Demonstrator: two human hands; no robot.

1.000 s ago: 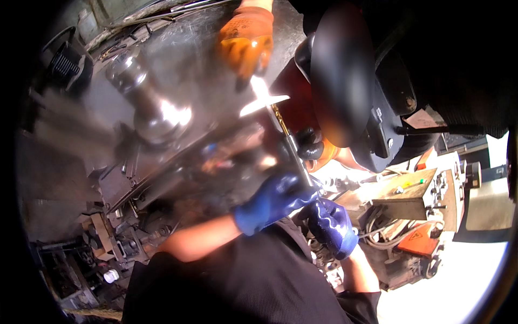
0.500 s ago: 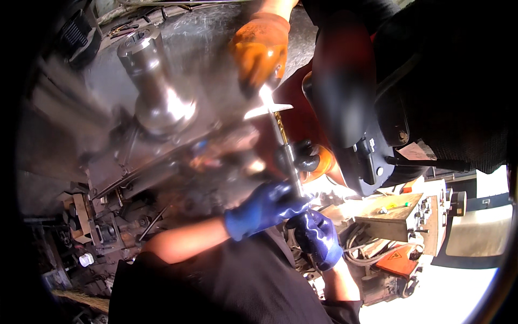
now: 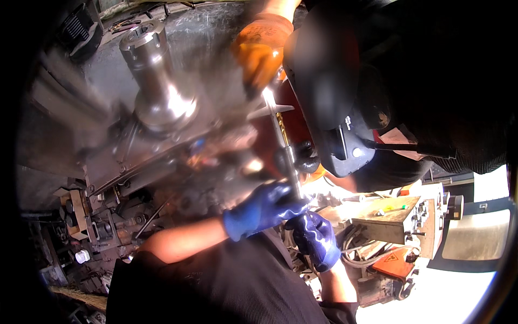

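Note:
My left hand (image 3: 261,209), in a blue glove, is closed around the lower part of a drill bit (image 3: 280,127) with gold-coloured flutes and a long steel shank (image 3: 291,164). Just below it, my right hand (image 3: 319,243), also blue-gloved, is curled shut at the shank's lower end; what lies inside its fingers is hidden. Facing me, a co-worker's orange-gloved hand (image 3: 263,51) holds a steel caliper (image 3: 270,108) along the drill's upper end. The co-worker's other orange glove (image 3: 315,171) is beside the shank, partly covered by their lowered headgear.
A shiny steel spindle (image 3: 154,81) stands on a machine bed at left. Tools and metal parts (image 3: 110,232) crowd the lower left. A control box (image 3: 391,218), cables (image 3: 350,251) and an orange cover with a warning sign (image 3: 396,262) are at right. The co-worker's dark headgear (image 3: 329,102) leans in close.
The co-worker's headgear has moved left, closer to the caliper, and covers more of their lower orange glove. My hands and the drill bit keep nearly the same place.

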